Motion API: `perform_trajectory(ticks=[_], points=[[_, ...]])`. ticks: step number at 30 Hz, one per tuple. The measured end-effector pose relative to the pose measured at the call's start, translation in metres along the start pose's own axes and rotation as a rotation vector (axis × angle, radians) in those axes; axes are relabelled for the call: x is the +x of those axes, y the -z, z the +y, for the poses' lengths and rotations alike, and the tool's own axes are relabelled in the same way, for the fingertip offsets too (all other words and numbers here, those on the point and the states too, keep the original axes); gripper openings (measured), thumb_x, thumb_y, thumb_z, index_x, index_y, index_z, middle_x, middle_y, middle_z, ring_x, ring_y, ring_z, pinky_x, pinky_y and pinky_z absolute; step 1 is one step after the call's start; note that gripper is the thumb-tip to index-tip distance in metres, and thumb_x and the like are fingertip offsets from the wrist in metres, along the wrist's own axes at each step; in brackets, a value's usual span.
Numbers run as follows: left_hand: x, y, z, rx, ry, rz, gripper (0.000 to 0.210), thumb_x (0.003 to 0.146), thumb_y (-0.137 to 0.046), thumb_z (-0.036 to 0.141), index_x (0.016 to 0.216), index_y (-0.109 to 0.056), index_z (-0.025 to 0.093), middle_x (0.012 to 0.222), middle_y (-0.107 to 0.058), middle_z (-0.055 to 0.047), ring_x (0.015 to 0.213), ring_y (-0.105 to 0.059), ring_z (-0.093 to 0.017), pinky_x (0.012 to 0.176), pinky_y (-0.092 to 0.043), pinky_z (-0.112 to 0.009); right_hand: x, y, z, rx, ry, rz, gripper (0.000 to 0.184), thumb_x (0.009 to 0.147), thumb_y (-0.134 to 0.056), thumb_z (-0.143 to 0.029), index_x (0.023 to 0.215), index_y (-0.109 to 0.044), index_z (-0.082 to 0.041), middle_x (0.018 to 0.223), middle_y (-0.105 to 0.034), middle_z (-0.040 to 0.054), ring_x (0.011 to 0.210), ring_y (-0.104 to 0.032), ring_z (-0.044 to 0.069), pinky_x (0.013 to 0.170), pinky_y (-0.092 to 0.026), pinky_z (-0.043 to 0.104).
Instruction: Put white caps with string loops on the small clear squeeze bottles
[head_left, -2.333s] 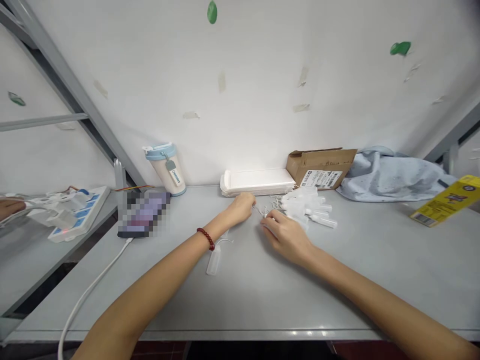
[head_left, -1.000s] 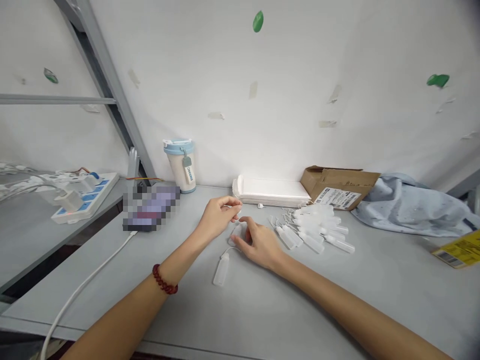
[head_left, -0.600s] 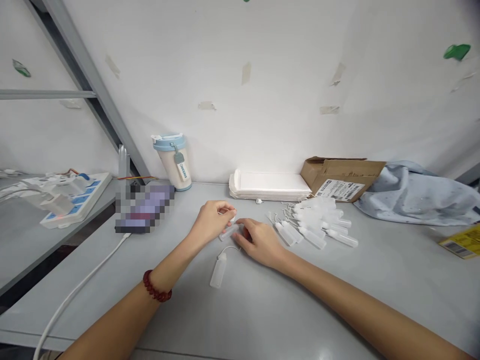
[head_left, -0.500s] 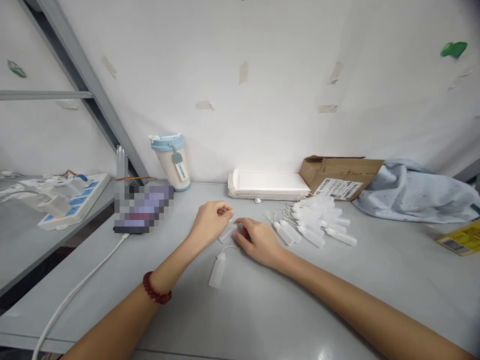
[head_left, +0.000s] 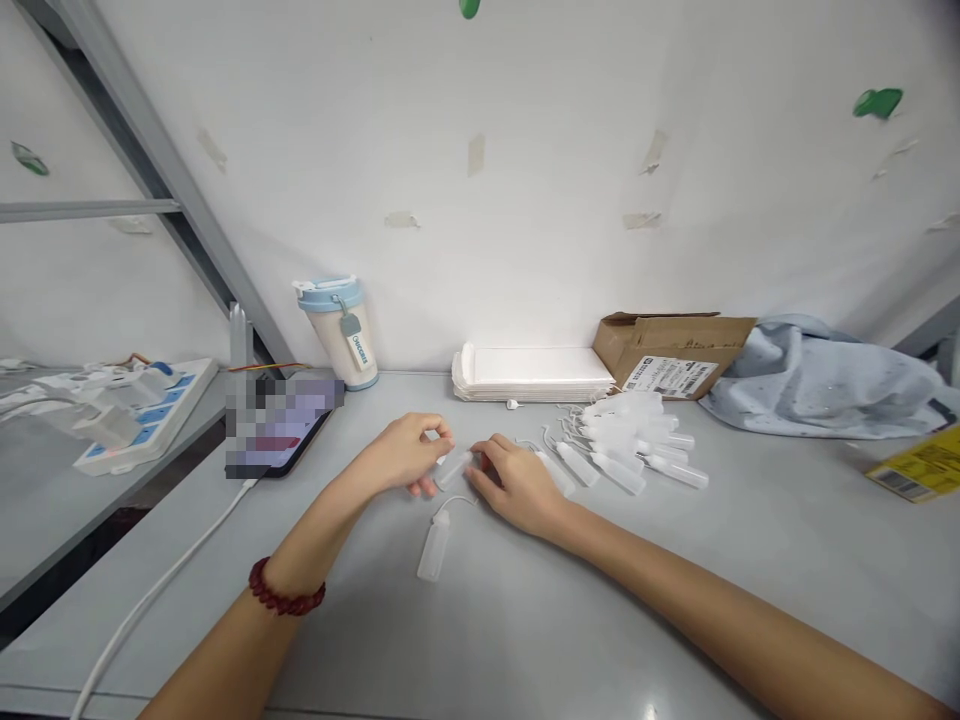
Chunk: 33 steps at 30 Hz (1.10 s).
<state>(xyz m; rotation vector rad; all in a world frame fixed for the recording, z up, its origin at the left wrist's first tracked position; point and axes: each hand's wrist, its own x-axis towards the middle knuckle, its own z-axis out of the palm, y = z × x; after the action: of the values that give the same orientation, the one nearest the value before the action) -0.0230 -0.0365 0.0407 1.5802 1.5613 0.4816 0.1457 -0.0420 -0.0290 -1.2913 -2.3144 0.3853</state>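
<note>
A small translucent plastic bottle (head_left: 454, 470) lies tilted between my two hands. My right hand (head_left: 521, 482) has its thumb and fingertips closed around the bottle's right end. At its other end is my left hand (head_left: 405, 452), thumb and index finger pinched together and the lower fingers curled beneath; what the pinch holds, if anything, is too small to make out. Closer to me, a second bottle (head_left: 434, 547) with a thin white cord at its neck rests on the table. Right of my right hand lies a pile of similar bottles (head_left: 630, 435), their cords pointing left.
A stack of white flat boxes (head_left: 532, 375) and a cardboard box (head_left: 675, 355) stand along the wall, beside grey-blue cloth (head_left: 817, 385). Left are a tumbler (head_left: 341, 335), a phone on a cable (head_left: 289, 435) and a power strip (head_left: 157, 415). A yellow box (head_left: 919, 465) sits far right.
My left hand has moved slightly left and turned, its lower fingers now showing under the palm. My right hand stays about where it was, at the bottle. The camera view has shifted a little.
</note>
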Motion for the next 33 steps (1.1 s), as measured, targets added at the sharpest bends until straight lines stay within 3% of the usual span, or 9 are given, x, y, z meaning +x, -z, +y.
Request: perform_trajectory(ticks=[10,19,27,33], points=[[0.011,-0.012,-0.011,-0.007,-0.094,0.021,0.017,0.072,-0.054,0.035,0.072,-0.055,0.018,0.058,-0.052,0.002,0.046,-0.062,-0.017,0.038,-0.043,-0.021,0.000,0.003,-0.001,0.021,-0.023,0.027,0.022,0.087,-0.047,-0.026,0.103,-0.056,-0.014,0.089,-0.058,0.0055,0.065,-0.054,0.014,0.060,-0.038,0.026],[0.011,-0.020,-0.006,-0.222,-0.176,0.023,0.023,0.078,-0.050,0.040,0.076,-0.049,0.017,0.072,-0.052,0.001,0.051,-0.063,-0.014,0.047,-0.047,-0.023,-0.004,0.005,0.002,0.414,-0.064,0.282,0.022,0.090,-0.041,-0.032,0.103,-0.051,-0.017,0.087,-0.061,0.0052,0.068,-0.057,0.013,0.055,-0.043,0.025],[0.008,-0.032,-0.002,-0.456,-0.185,-0.065,0.024,0.079,-0.053,0.041,0.079,-0.050,0.016,0.083,-0.063,-0.005,0.073,-0.066,-0.016,0.068,-0.052,-0.029,-0.001,0.005,-0.003,0.583,-0.107,0.317,0.019,0.085,-0.048,-0.031,0.099,-0.041,-0.020,0.078,-0.059,0.0009,0.063,-0.060,0.013,0.052,-0.045,0.023],[0.015,-0.034,-0.005,-0.235,-0.320,0.123,0.020,0.078,-0.051,0.034,0.075,-0.056,0.015,0.077,-0.062,-0.003,0.076,-0.059,-0.016,0.069,-0.047,-0.027,-0.001,0.003,0.003,0.459,-0.061,0.321,0.016,0.082,-0.050,-0.024,0.098,-0.046,-0.021,0.086,-0.063,0.0027,0.069,-0.060,0.014,0.059,-0.047,0.025]])
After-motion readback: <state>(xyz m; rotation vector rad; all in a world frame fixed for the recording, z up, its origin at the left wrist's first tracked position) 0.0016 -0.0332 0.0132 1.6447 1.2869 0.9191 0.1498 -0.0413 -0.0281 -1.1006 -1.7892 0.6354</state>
